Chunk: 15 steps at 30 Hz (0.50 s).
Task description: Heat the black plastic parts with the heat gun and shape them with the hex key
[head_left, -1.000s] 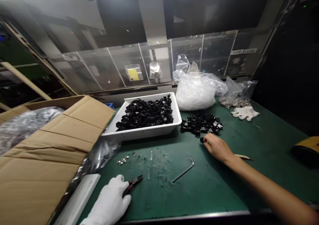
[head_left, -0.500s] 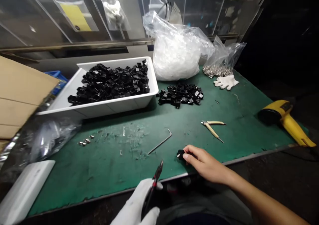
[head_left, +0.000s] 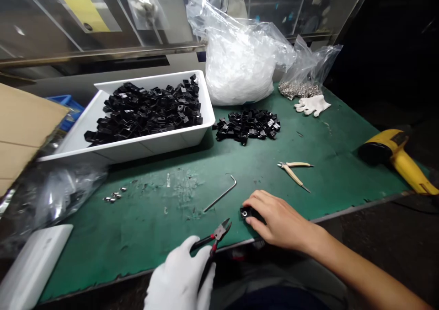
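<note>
My left hand [head_left: 180, 273], in a white glove, grips a pair of cutting pliers [head_left: 220, 231] with dark and red handles. Their jaws are slightly apart and point toward my other hand. Bare, my right hand [head_left: 276, 218] pinches a small black plastic part [head_left: 244, 213] close above the green mat's front edge. A light round hole shows in the end of that part. Left of it lies an L-shaped hex key [head_left: 221, 195]. Beyond my right hand rest yellow-handled nippers [head_left: 293, 173], spread apart.
A white tray [head_left: 151, 144] full of black parts stands at the back, beside a loose pile [head_left: 250, 126]. Behind are a large plastic bag [head_left: 238, 67], a bag of metal pieces [head_left: 300, 88] and a glove [head_left: 313, 104]. A yellow heat gun [head_left: 398, 159] lies right; small metal pieces [head_left: 115, 195] lie left.
The pliers have turned, so their head now shows flat with the handles apart. My right hand has rolled over the black part, showing its holed end. The view has shifted slightly.
</note>
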{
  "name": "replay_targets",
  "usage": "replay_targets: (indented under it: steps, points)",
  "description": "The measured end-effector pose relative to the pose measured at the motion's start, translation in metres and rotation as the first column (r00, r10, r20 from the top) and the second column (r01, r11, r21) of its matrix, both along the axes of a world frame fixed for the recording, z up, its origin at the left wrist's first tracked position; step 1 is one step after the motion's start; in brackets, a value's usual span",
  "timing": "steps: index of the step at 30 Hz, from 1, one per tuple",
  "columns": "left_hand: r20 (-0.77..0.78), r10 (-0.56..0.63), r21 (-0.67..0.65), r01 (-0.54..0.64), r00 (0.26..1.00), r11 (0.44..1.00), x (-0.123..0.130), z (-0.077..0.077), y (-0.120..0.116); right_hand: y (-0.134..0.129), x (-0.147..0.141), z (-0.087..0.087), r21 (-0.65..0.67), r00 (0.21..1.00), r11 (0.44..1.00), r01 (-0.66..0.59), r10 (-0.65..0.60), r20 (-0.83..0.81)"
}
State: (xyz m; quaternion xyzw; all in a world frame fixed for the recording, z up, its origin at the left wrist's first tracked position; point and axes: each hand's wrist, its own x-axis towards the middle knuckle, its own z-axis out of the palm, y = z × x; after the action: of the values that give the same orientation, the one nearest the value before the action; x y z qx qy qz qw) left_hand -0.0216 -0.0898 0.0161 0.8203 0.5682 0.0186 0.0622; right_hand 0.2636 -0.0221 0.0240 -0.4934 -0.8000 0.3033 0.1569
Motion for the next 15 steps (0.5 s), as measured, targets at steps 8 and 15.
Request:
replay_targets:
  steps: [8, 15]
  points:
    - [-0.225, -0.073, -0.091, 0.054, 0.972, 0.994, 0.03, 0.033, 0.025, 0.004, -0.008, -0.007, 0.055, 0.995, 0.994, -0.098, 0.097, 0.029]
    - [-0.21, -0.104, -0.071, 0.09, 0.972, 0.993, 0.028, 0.028, 0.029, 0.003, -0.008, -0.012, 0.078, 0.994, 0.991, -0.109, 0.109, 0.009]
